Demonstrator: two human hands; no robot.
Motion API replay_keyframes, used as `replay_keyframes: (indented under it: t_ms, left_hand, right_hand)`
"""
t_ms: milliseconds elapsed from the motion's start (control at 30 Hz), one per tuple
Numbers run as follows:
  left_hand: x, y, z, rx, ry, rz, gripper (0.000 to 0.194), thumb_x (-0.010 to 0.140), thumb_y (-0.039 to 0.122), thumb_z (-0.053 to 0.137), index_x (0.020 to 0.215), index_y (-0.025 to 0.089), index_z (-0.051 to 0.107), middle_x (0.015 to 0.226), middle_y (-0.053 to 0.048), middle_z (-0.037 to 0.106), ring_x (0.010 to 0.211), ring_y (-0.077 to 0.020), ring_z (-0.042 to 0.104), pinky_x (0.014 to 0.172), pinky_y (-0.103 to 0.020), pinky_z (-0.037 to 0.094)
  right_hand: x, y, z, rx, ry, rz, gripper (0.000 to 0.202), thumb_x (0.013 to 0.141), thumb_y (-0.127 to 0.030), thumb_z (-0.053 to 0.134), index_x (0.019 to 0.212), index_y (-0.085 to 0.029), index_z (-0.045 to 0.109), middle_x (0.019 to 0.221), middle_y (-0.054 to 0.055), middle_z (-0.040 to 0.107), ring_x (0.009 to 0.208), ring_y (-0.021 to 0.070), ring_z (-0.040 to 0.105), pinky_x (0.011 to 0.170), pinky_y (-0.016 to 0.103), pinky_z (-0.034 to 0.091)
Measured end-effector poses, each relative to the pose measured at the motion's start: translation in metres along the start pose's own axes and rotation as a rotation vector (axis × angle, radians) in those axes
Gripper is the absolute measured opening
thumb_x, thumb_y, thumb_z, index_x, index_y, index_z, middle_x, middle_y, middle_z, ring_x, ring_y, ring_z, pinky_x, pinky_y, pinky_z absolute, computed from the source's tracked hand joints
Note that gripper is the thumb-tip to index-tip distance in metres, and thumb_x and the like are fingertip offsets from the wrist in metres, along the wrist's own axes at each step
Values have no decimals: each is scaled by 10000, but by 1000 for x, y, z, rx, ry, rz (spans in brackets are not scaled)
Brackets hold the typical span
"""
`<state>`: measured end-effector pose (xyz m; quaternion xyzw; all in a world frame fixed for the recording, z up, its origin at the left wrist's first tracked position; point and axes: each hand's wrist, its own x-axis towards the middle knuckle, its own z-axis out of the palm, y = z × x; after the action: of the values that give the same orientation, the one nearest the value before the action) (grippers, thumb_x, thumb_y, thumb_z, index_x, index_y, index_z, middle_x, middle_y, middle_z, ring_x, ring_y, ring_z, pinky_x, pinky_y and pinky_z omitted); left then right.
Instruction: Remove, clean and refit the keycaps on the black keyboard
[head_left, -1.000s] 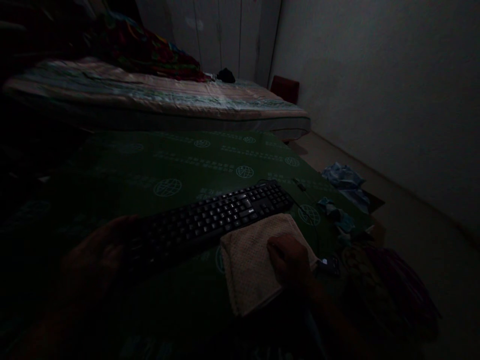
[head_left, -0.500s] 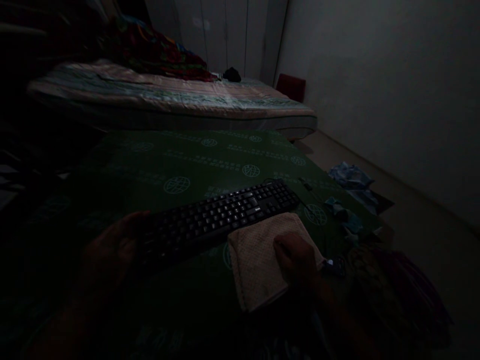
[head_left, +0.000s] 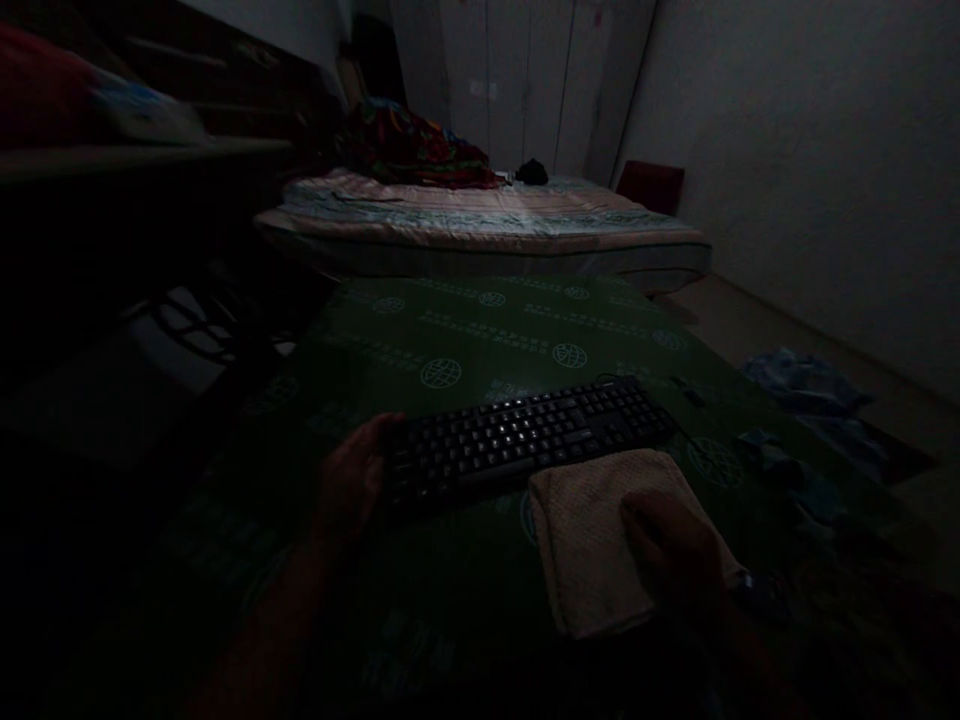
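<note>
A black keyboard [head_left: 517, 440] lies aslant on the green table, its left end nearer me. My left hand [head_left: 356, 475] is closed around that left end, thumb at the top edge. Below the keyboard's right half is a folded beige cloth [head_left: 600, 530] with a textured weave. My right hand [head_left: 671, 540] is curled closed at the cloth's right part, thumb on top, gripping it; the fingers underneath are hidden in shadow. A small dark object [head_left: 757, 592] sits just past the cloth's right corner, too dim to name.
The green table [head_left: 480, 335] has printed globe logos. Crumpled blue-green cloths [head_left: 795, 475] lie along its right side, with more fabric [head_left: 806, 380] on the floor beyond. A bed [head_left: 480, 235] stands behind the table, and a shelf [head_left: 225, 150] is at the left.
The camera view has turned to the left, so everything appears shifted to the right. Both hands keep their holds, and the keyboard and cloth look much the same.
</note>
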<state>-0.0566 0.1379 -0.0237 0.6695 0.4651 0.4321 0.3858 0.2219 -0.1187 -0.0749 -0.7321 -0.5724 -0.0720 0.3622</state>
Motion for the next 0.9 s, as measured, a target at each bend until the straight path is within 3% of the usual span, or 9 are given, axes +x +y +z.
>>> replay_keyframes:
  t_ms: [133,333,900]
  left_hand:
    - [-3,4,4,-257,-3,-167,481,750,530,538,1048,174,664,1162,-117,675,1111,-271,602,911,-375,495]
    - [-6,10,8,-439,44,-275,531,651,580,645,985,167,674,1159,-120,676,1148,-276,574,921,-343,477]
    - [-4,19,5,-447,64,-343,358,656,431,672,917,186,683,1104,-87,697,1137,-268,580,906,-333,488]
  right_hand:
    - [-1,1,-1,-35,6,-23,197,897,-293,481,841,-209,650,824,49,690,741,167,640,647,266,473]
    - [-3,1,-2,-63,4,-14,232,903,-342,470,877,-205,655,866,53,700,780,174,657,669,261,494]
    - [-3,3,4,-31,-3,5,216,917,-325,464,895,-201,638,827,40,686,755,160,645,668,261,488]
